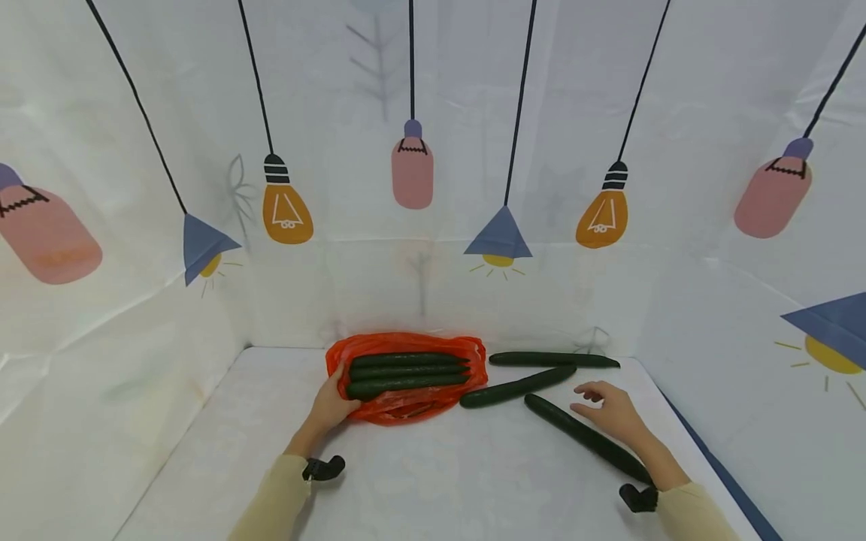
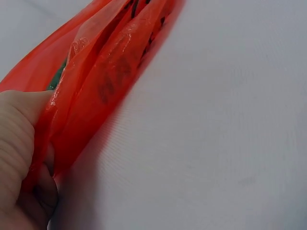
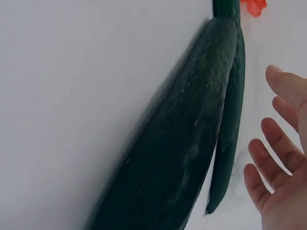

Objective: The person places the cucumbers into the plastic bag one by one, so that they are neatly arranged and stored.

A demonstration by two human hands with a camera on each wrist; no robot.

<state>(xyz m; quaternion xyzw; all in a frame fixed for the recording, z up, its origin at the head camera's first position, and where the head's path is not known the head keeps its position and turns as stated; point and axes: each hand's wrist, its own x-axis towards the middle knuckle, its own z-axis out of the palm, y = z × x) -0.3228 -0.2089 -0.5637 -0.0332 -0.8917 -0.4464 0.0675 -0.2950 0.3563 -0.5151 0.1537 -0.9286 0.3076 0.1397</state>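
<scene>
While the left hand (image 1: 334,404) grips the red bag (image 1: 421,400) around 3 visible bagged cucumbers (image 1: 409,370), the right hand (image 1: 613,412), relaxed and empty, hovers near 3 loose cucumbers (image 1: 518,387).

Bag (image 1: 399,412) lies on the table's (image 1: 419,481) far part, three cucumbers (image 1: 409,371) in it, left hand (image 1: 331,403) at its left end. To its right: far cucumber (image 1: 555,360), middle cucumber (image 1: 517,387), near cucumber (image 1: 575,428), right hand (image 1: 612,412) beside the last.
</scene>
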